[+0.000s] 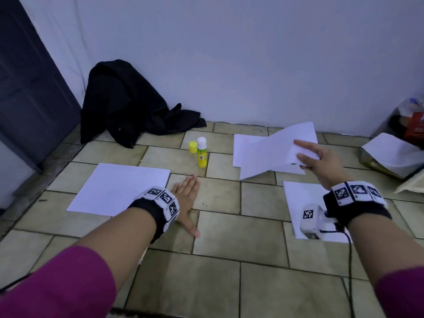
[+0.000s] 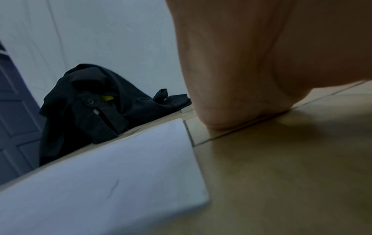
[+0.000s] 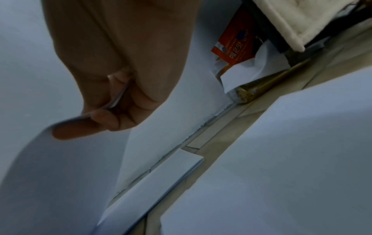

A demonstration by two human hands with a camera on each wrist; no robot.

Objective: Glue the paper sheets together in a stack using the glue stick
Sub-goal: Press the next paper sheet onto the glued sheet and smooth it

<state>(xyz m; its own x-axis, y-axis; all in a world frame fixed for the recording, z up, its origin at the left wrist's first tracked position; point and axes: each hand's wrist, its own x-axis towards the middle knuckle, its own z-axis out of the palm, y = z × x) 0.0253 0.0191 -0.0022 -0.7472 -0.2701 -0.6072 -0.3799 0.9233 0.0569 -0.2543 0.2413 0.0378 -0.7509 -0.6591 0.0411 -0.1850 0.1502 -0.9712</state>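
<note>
My right hand pinches one loose sheet by its near edge, thumb on top, fingers curled under. It's lifted off the spare sheets by the wall, probably so I can carry it without dragging the rest. The sheet sags away from my grip, tilted, far end low.

My left hand lies flat on the floor tiles, fingers straight and spread, holding nothing. It sits just beside the right edge of the base sheet, likely bracing me and ready to pin that sheet when the next one lands.

The glue stick stands upright between the two paper areas, uncapped, white tip showing, its yellow cap just beside it. Open and central, so either hand can reach it.

Another sheet lies under my right wrist. Whether the base sheet already has glue on it, I can't tell.
</note>
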